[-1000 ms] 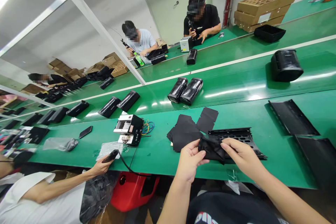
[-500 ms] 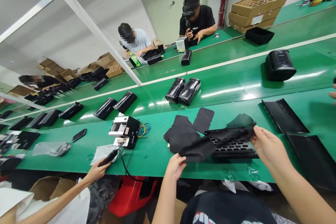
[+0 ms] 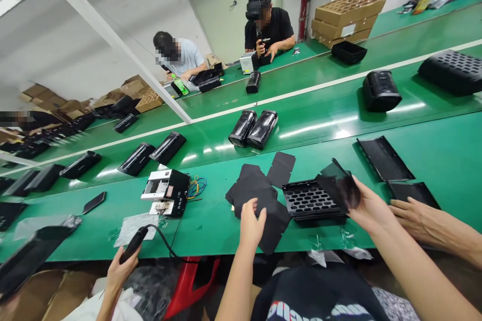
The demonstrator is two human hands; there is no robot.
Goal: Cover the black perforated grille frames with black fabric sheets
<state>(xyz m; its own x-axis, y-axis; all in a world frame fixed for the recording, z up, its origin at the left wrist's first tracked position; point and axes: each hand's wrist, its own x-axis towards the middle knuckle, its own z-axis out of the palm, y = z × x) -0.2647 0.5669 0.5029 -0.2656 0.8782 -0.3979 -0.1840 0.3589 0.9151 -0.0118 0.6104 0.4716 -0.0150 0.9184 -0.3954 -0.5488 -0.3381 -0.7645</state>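
Note:
My right hand [image 3: 367,206] pinches a thin, dark, slightly see-through sheet [image 3: 341,188], which stands tilted above the right end of a black slotted panel [image 3: 311,198]. The panel lies on the green bench with rows of oval holes facing up. Over a fanned pile of black cut sheets [image 3: 259,188] is my left hand [image 3: 252,220], its thumb and fingers apart and nothing held. I cannot tell whether its fingertips touch the pile. One separate black sheet [image 3: 281,168] lies just behind.
At right, a co-worker's hand [image 3: 417,215] rests by a black tray-like panel [image 3: 412,193], near another panel [image 3: 384,158]. Black housings [image 3: 261,129] stand along the green conveyor. Left are a white-and-black device [image 3: 165,191] and another person's hand with a corded black tool [image 3: 133,245].
My left hand has let go of the black sheet it held and is now over the pile. My right hand keeps its sheet, now raised. A co-worker's hand has reached in from the right.

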